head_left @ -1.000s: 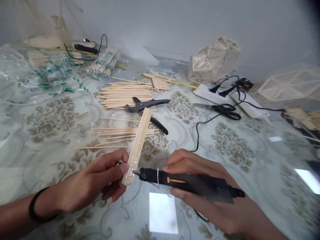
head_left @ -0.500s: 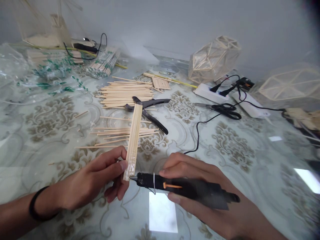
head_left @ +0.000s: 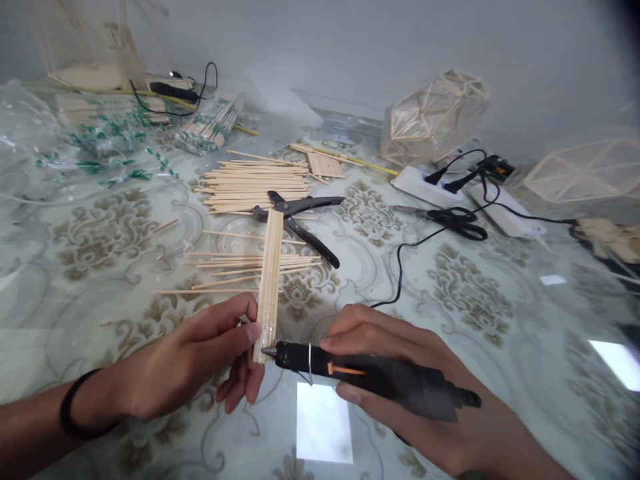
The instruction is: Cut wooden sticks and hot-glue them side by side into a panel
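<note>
My left hand (head_left: 200, 357) pinches the near end of a flat panel of glued bamboo sticks (head_left: 271, 277), which points away from me over the table. My right hand (head_left: 415, 387) grips a black glue gun (head_left: 370, 377) with an orange trigger. The gun lies nearly level, and its metal tip touches the panel's near end beside my left fingertips. A black band circles my left wrist.
Loose sticks (head_left: 240, 267) lie under the panel, and a larger pile (head_left: 255, 183) sits beyond. Black pliers (head_left: 300, 223) rest by the pile. Farther off are power strips (head_left: 425, 187) with cables, stick-frame polyhedra (head_left: 433, 117), and bagged sticks (head_left: 210, 127).
The panel has swung from leaning right to pointing almost straight away. The glue gun tip has stayed at the panel's near end.
</note>
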Motion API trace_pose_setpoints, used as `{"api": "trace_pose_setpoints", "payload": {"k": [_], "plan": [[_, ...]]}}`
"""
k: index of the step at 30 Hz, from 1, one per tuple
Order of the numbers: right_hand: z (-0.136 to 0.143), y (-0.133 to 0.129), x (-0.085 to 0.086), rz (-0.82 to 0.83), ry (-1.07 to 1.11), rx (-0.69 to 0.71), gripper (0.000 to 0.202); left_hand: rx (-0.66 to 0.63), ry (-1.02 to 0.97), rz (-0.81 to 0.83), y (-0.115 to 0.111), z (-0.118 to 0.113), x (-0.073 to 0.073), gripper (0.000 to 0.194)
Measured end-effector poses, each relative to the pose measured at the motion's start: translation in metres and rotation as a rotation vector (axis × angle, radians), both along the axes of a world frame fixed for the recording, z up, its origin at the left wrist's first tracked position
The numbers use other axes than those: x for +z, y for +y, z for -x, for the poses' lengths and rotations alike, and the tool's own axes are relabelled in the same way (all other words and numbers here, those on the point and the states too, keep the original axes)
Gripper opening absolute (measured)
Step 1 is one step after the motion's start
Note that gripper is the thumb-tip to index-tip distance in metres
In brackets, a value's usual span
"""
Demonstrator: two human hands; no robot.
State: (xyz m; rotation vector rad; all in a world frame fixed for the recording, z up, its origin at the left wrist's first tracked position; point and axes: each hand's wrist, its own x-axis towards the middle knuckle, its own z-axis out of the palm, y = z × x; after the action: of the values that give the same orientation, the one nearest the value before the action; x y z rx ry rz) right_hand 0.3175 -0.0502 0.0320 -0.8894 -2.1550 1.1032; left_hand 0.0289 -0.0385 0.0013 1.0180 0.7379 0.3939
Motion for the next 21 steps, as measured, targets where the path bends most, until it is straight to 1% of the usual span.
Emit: {"api": "trace_pose_setpoints", "payload": {"k": [6,14,21], "plan": [[-0.0022,-0.0007,-0.0015,-0.006,-0.002,0.008,0.012,0.004,-0.014,0.01,0.0,-0.0001,-0.0022,0.031],[-0.0018,-0.002,0.0026,0.0,-0.008,0.007,0.015,0.013,-0.018,0.029,0.0006,0.0008,-0.0038,0.031],[-0.0028,-0.0019,0.0024,-0.002,-0.011,0.019,0.017,0.02,-0.015,0.03,-0.001,0.0018,-0.0055,0.032]]}}
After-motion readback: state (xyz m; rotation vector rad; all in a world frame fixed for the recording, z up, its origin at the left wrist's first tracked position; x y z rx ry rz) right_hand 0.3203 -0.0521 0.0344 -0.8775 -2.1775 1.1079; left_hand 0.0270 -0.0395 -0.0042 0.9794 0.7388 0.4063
